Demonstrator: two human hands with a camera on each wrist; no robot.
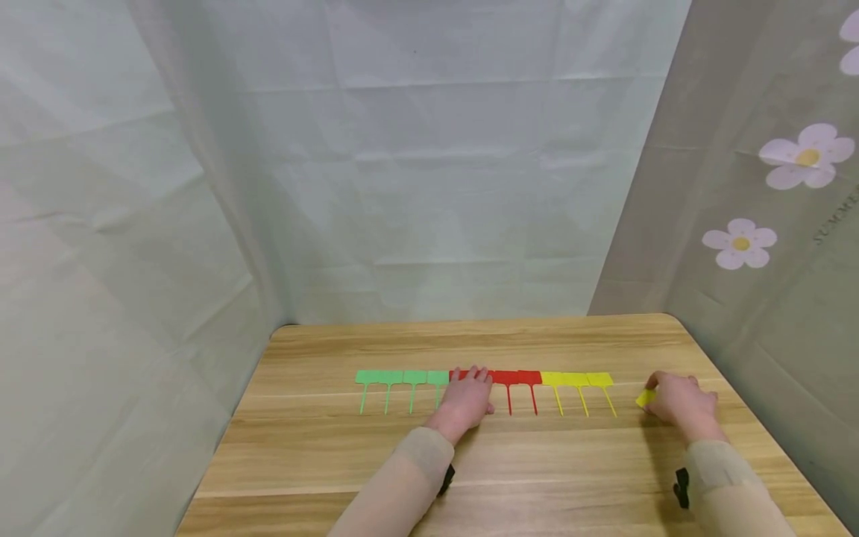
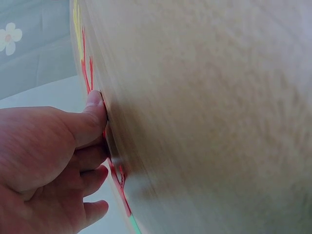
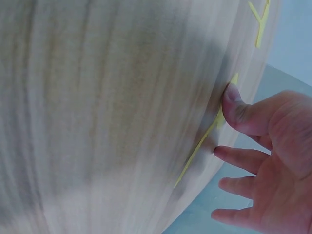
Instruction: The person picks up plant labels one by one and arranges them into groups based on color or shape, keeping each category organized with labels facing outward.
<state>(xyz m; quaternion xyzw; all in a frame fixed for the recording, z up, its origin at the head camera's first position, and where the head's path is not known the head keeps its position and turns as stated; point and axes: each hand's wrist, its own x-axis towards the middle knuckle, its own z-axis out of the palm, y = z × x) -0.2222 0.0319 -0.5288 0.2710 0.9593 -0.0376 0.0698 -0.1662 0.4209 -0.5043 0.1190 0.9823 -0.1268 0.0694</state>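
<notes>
A row of T-shaped plant labels lies across the table: green labels (image 1: 391, 377) at left, red labels (image 1: 529, 377) in the middle, yellow labels (image 1: 575, 380) at right. My left hand (image 1: 467, 399) rests on the red part of the row, covering some of it. In the left wrist view, its thumb (image 2: 96, 105) touches down beside a red label (image 2: 119, 183). Off the row's right end, my right hand (image 1: 684, 406) pinches a single yellow label (image 1: 645, 397). The right wrist view shows this label's thin stem (image 3: 195, 151) slanting along the wood below the thumb.
The wooden table (image 1: 315, 455) has rounded far corners. A pale cloth (image 1: 443, 186) hangs behind it, and flower-printed cloth (image 1: 745, 313) stands along the right side. Another cloth wall (image 1: 121, 298) borders the left edge.
</notes>
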